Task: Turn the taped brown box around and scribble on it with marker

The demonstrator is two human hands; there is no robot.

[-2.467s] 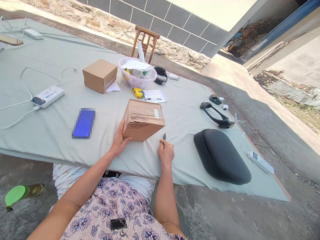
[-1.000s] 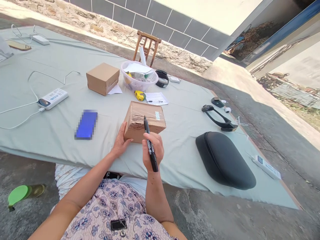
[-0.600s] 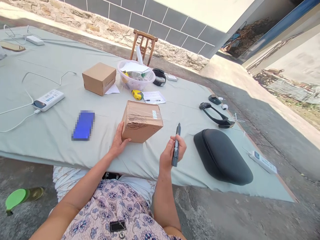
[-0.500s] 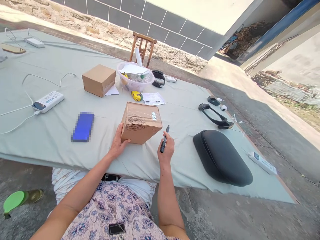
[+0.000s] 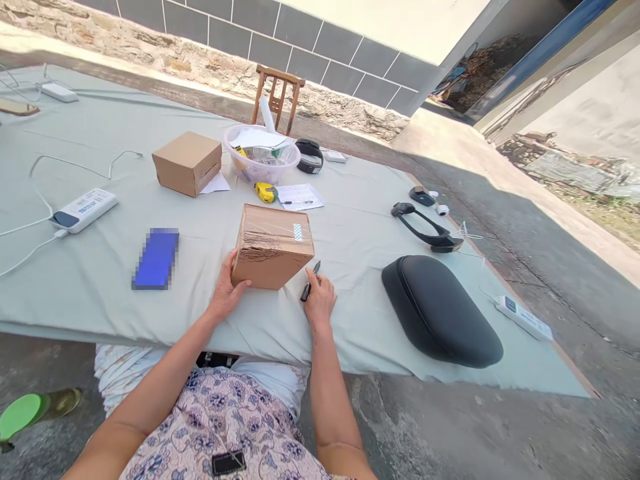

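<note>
A brown cardboard box (image 5: 273, 250) with scuffed, wrinkled tape and a small white-and-teal label is in front of me on the cloth-covered table (image 5: 360, 333). My left hand (image 5: 227, 290) grips its left side, with the thumb on the near face and the fingers along the side. In my right hand (image 5: 321, 299) is a black marker pen (image 5: 305, 292), held by the box's lower right corner. Its tip points up and away from me, and my fingers cover part of its barrel. I cannot tell whether the pen touches the box.
Behind the box lie a yellow tape measure (image 5: 265, 193), a written paper (image 5: 301, 197) with a pen, a filled plastic basin (image 5: 235, 167) and a second box (image 5: 185, 163). To the left are a blue pixelated rectangle (image 5: 156, 259) and a power bank (image 5: 85, 210); at right, a black case (image 5: 443, 310).
My right hand has turned over and moved nearer the box, the marker now lying lower and partly behind my fingers. My left hand keeps its hold. The view has shifted slightly.
</note>
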